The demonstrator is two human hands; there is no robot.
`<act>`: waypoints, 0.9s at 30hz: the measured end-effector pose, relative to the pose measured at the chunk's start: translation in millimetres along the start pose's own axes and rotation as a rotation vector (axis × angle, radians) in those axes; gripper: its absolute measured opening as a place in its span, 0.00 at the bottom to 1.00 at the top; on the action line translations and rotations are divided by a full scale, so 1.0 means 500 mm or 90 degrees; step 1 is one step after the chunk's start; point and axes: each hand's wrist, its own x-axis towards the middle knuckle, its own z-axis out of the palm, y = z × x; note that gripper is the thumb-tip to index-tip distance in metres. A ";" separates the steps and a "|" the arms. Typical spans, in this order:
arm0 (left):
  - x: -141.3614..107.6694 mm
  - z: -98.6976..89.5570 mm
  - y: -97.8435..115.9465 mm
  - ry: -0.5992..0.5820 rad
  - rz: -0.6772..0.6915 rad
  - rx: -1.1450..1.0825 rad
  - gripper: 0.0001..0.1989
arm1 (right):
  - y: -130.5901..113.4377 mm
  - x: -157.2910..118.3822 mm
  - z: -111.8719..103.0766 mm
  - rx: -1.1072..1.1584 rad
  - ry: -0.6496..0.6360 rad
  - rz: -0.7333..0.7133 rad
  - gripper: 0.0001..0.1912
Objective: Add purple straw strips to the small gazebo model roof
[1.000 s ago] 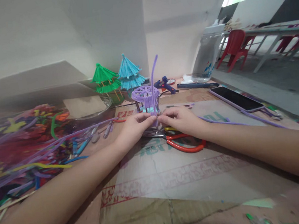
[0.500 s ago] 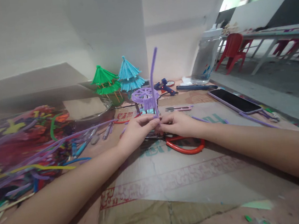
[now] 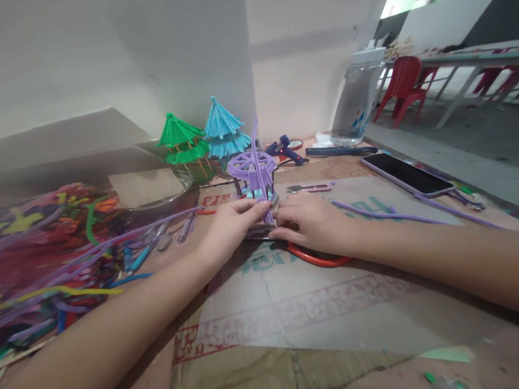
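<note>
Pinched in my left hand (image 3: 240, 219) is a bundle of purple pipe cleaners (image 3: 266, 209), with one long end rising above the fingers. Close on its right, my right hand (image 3: 303, 219) is curled over the scissors (image 3: 317, 259), whose red handle shows below the palm and whose blade lies under the bundle. The hidden fingers leave its exact grip unclear. Just behind the hands stands a round purple frame (image 3: 251, 169) with a spoked top and dark legs. Green (image 3: 183, 142) and light blue (image 3: 224, 127) tiered-roof models stand farther back.
Coloured pipe cleaners (image 3: 47, 248) are heaped at the left. Small snips (image 3: 309, 188), a glue gun (image 3: 288, 151) and a blue cutter (image 3: 341, 150) lie behind my right hand. A phone (image 3: 406, 175) and a bottle (image 3: 357, 97) are at the right.
My right hand has turned and curled over beside the bundle. The long purple end has dropped lower and shifted left. Less of the red scissors handle shows.
</note>
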 end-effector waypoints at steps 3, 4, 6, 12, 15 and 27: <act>-0.006 0.003 0.006 -0.013 0.000 0.033 0.16 | 0.001 0.000 -0.002 -0.007 0.024 0.025 0.15; -0.009 0.005 0.010 -0.018 -0.002 0.046 0.16 | 0.002 0.000 -0.002 -0.007 0.032 0.032 0.16; -0.015 0.008 0.017 -0.020 -0.002 0.068 0.15 | 0.003 0.000 0.000 -0.017 0.047 0.034 0.16; -0.022 0.014 0.027 -0.031 0.016 0.101 0.15 | 0.005 -0.001 0.005 -0.039 0.073 -0.005 0.16; -0.025 0.015 0.030 -0.043 0.023 0.105 0.15 | 0.008 -0.003 0.009 -0.041 0.075 -0.005 0.17; -0.028 0.005 0.050 -0.009 0.064 0.152 0.13 | -0.009 0.010 -0.086 0.050 -0.180 0.058 0.11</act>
